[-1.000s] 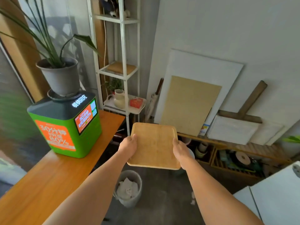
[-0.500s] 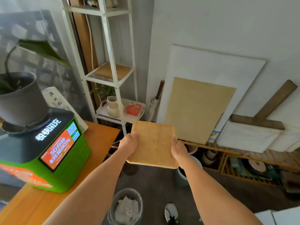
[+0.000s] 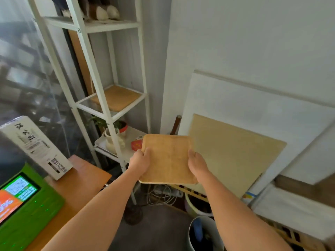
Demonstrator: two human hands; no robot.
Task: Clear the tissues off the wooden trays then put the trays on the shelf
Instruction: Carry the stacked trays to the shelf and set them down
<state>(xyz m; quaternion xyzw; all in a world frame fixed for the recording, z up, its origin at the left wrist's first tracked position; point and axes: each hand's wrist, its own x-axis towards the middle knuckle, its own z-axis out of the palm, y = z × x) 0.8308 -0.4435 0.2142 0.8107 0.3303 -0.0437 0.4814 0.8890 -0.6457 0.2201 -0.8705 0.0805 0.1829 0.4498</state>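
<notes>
1. The left hand point(image 3: 140, 161) and right hand point(image 3: 196, 163) each clamp a side edge of the bare wooden tray point(image 3: 167, 158), thumbs on top and the rest of each hand underneath — no tissue on it, held roughly level in the air in front of the white shelf point(image 3: 101, 98).
2. The grip sits near the tray's near half, so the far end is unsupported; a slackened thumb could let it tip forward.
3. Just beyond the tray's left corner sit a red box point(image 3: 136, 144) and a cream jug point(image 3: 113, 141) on the lower tier — a careless swing could knock them.
4. The middle tier already carries another tray point(image 3: 117, 97). Stacking on it looks like the likely step; a skewed landing could leave an overhang.
5. The upright post point(image 3: 96, 84) stands in front of that tier, so the tray may clip it going in.
</notes>
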